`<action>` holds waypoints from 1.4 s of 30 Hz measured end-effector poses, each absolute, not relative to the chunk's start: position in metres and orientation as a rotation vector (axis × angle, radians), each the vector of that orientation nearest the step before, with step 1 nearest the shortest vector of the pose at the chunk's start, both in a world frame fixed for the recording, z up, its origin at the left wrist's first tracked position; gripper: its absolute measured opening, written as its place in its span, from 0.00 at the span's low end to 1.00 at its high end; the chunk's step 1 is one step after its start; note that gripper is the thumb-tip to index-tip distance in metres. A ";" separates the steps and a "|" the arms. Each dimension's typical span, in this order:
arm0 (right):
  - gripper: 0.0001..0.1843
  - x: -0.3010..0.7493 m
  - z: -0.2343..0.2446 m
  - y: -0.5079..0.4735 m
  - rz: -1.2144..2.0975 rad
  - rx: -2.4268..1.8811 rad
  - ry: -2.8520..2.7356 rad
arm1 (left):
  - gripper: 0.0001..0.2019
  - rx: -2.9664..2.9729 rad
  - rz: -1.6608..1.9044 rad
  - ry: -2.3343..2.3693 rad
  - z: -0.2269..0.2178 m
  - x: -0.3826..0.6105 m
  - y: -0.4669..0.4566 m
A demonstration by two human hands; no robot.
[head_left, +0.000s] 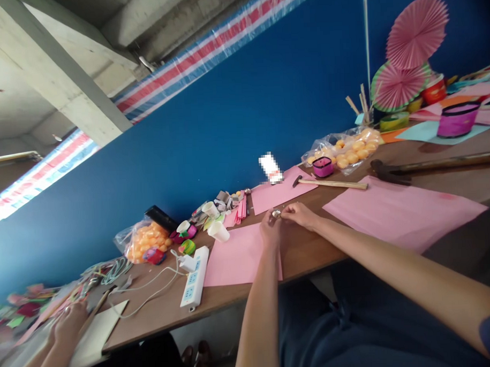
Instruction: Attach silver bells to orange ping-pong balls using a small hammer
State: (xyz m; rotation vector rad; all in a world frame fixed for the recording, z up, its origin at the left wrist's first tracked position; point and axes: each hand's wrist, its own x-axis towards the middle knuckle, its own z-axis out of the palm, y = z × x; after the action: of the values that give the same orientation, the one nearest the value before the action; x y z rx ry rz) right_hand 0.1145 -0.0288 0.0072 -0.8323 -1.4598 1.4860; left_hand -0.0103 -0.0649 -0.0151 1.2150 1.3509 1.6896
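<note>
A small shiny silver round piece (pixel 276 214) is pinched in the fingertips of my left hand (pixel 271 231), above the table edge. My right hand (pixel 301 216) is closed in a pinch just to its right, fingertips close to the silver piece. Whatever those right fingers hold is too small to make out. Beneath my left hand lies a pink sheet (pixel 239 258), with a white paper cup (pixel 219 231) on its far left corner. A small hammer (pixel 331 183) with a wooden handle rests beyond my right hand, partly on another pink sheet (pixel 265 198).
A white power strip (pixel 195 279) with a plugged-in charger and cables lies left. Bags of orange balls (pixel 354 150) stand along the blue wall. A larger hammer (pixel 437 165) and a pink sheet (pixel 402 213) lie right. At far left, a co-worker's hands (pixel 71 320) are at the table.
</note>
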 end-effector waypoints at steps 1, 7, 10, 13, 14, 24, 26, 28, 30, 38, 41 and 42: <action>0.08 0.114 0.007 -0.029 1.488 -0.837 -1.451 | 0.21 1.217 1.693 1.351 -0.015 -0.010 -0.065; 0.08 0.113 0.005 -0.027 1.507 -0.832 -1.436 | 0.22 1.216 1.709 1.363 -0.016 -0.011 -0.063; 0.07 0.114 0.007 -0.028 1.501 -0.831 -1.439 | 0.22 1.216 1.712 1.372 -0.016 -0.011 -0.063; 0.08 0.115 0.010 -0.029 1.473 -0.832 -1.453 | 0.21 1.240 1.711 1.386 -0.013 -0.009 -0.065; 0.08 0.116 0.011 -0.030 1.461 -0.833 -1.460 | 0.20 1.250 1.709 1.391 -0.011 -0.009 -0.066; 0.09 0.115 0.009 -0.030 1.347 -0.851 -1.538 | 0.18 1.313 1.690 1.480 -0.013 -0.012 -0.064; 0.09 0.115 0.009 -0.030 1.322 -0.855 -1.555 | 0.18 1.326 1.686 1.492 -0.014 -0.012 -0.063; 0.09 0.115 0.009 -0.030 1.298 -0.860 -1.574 | 0.18 1.338 1.676 1.500 -0.014 -0.012 -0.064; 0.10 0.115 0.008 -0.030 1.271 -0.865 -1.593 | 0.17 1.348 1.660 1.510 -0.012 -0.011 -0.066; 0.09 0.115 0.003 -0.028 1.152 -0.817 -1.698 | 0.15 1.353 1.613 1.562 -0.005 -0.008 -0.070; 0.07 0.114 0.003 -0.030 1.071 -0.796 -1.738 | 0.14 1.343 1.613 1.578 -0.004 -0.006 -0.070; 0.07 0.114 0.002 -0.031 1.034 -0.793 -1.746 | 0.14 1.339 1.614 1.583 -0.003 -0.005 -0.070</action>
State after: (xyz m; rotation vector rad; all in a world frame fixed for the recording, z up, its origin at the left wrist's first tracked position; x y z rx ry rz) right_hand 0.1138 -0.0306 0.0022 -0.7935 -1.7455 1.0343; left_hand -0.0049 -0.0704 -0.0034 1.3392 1.5827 1.6143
